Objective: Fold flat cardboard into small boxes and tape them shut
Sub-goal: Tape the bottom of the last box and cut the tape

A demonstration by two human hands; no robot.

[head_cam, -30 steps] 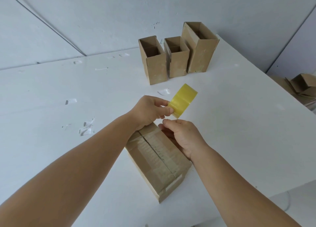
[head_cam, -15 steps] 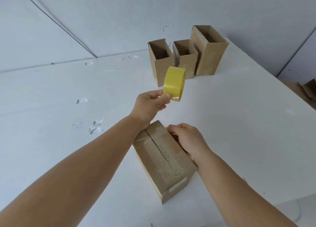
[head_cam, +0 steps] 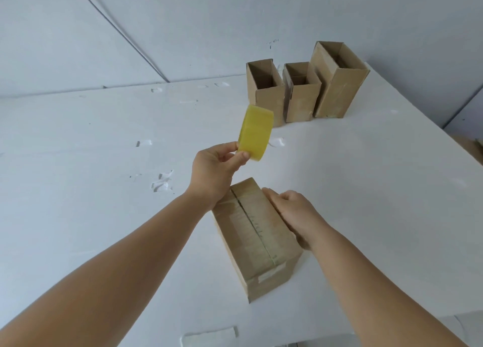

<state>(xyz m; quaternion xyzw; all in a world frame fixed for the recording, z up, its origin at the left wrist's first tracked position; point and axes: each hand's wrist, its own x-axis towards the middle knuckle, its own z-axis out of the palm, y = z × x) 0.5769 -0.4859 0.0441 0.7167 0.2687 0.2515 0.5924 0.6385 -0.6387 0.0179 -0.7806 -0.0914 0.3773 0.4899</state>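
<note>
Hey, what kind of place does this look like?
Probably a makeshift packing station: a plain white table, three open boxes lined up at the back, and a left hand holding a yellow tape roll.

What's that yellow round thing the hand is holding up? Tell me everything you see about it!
It is a yellow tape roll, glossy and slightly see-through like plastic packing tape. It is held up in the air above the white table, standing on edge with its wide band facing the camera, so its hole cannot be seen. The left hand pinches its lower edge between thumb and fingers. Nothing else touches it. No loose tape end shows.
</note>
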